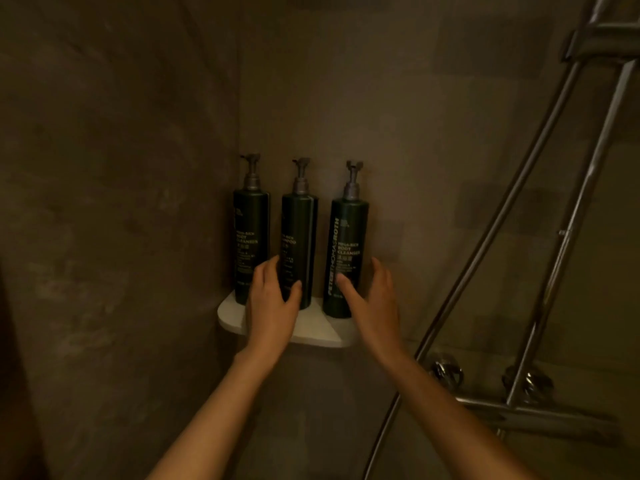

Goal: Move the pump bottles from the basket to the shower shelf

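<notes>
Left hand (272,299): grip wraps the lower part of the middle bottle (299,244), fingers curled round its left side, thumb on the front. Right hand (372,299): grip released, fingers straight and spread either side of the right bottle (346,258), thumb in front of its base; contact can't be confirmed.

All three dark green pump bottles stand upright on the white corner shelf (311,329). Left bottle (251,244) sits in the back corner near the left wall. Middle one is just beside it, near the back. Right bottle stands at the shelf's right edge, a small gap from the middle one, label facing forward. Pump heads all point up.

Outward: dim brown tiled walls meeting behind the shelf. Chrome shower rail (568,216), hose (485,244) and mixer valve (526,410) on the right wall, well apart from the shelf.
</notes>
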### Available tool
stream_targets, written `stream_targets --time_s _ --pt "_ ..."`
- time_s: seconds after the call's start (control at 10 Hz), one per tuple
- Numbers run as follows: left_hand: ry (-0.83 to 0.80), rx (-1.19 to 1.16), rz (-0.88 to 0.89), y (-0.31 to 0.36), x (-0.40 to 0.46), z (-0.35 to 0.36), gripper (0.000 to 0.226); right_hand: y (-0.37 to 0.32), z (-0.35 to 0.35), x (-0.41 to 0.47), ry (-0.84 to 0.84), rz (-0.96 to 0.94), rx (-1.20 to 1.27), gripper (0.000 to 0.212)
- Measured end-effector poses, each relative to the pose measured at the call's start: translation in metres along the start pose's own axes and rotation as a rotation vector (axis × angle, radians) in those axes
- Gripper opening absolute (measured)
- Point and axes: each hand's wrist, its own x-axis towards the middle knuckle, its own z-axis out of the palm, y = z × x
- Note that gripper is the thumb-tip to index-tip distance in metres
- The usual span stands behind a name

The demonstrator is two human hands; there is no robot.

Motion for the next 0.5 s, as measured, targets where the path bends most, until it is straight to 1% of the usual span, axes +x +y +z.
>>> stream_targets --time_s 0.1,0.2,0.3,0.5 --pt "-0.05 0.124 0.072 0.003 -0.019 -0.01 0.05 0.008 -0.015 -0.017 -0.045 -0.052 -0.054 0.067" --pt "-0.102 0.317 0.142 0.004 -0.05 -0.021 0.048 0.023 -0.033 -0.044 -0.087 -0.175 -0.173 0.053" --pt "-0.115 0.504 0.13 0.009 -0.083 -0.024 0.049 0.043 -0.052 -0.062 -0.153 -0.262 -0.219 0.045" --pt "-0.087 0.778 -0.027 0.04 -0.148 -0.005 0.051 0.071 -0.091 -0.087 -0.28 -0.36 -0.254 0.035"
